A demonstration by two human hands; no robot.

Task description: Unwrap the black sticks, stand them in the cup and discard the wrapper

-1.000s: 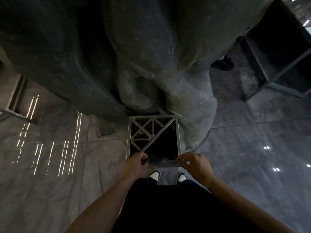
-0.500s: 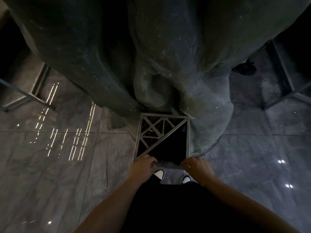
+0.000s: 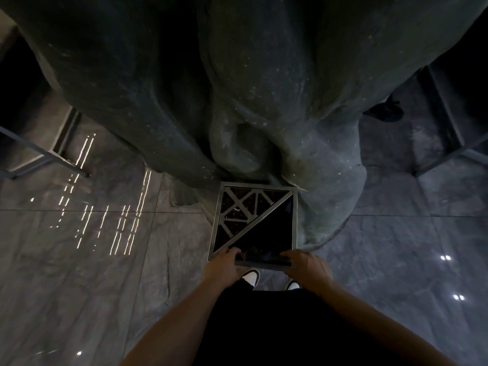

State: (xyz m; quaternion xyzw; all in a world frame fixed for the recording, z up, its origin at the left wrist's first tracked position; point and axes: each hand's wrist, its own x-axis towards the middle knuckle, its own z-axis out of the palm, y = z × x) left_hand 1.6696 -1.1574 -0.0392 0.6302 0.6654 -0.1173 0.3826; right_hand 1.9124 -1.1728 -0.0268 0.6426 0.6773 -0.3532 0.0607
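My left hand [image 3: 224, 266] and my right hand [image 3: 308, 268] pinch the two ends of a thin, translucent wrapper [image 3: 262, 258]. It is stretched between them over the near edge of a square metal-framed bin [image 3: 295, 220]. Dark thin shapes show inside the wrapper; in this dim light I cannot tell whether they are the black sticks. The bin's top is half lattice [image 3: 239, 207] and half a dark triangular opening [image 3: 269, 231], and the wrapper hangs at that opening's near side. No cup is in view.
A huge dark stone-like sculpture [image 3: 250, 88] rises right behind the bin. Polished grey marble floor [image 3: 105, 273] spreads left and right. Metal frames stand at far left [image 3: 45, 154] and far right [image 3: 449, 143]. My white shoes [image 3: 250, 277] touch the bin's base.
Both hands have moved forward and lower, from just short of the bin to its near edge. They still hold the wrapper stretched between them.
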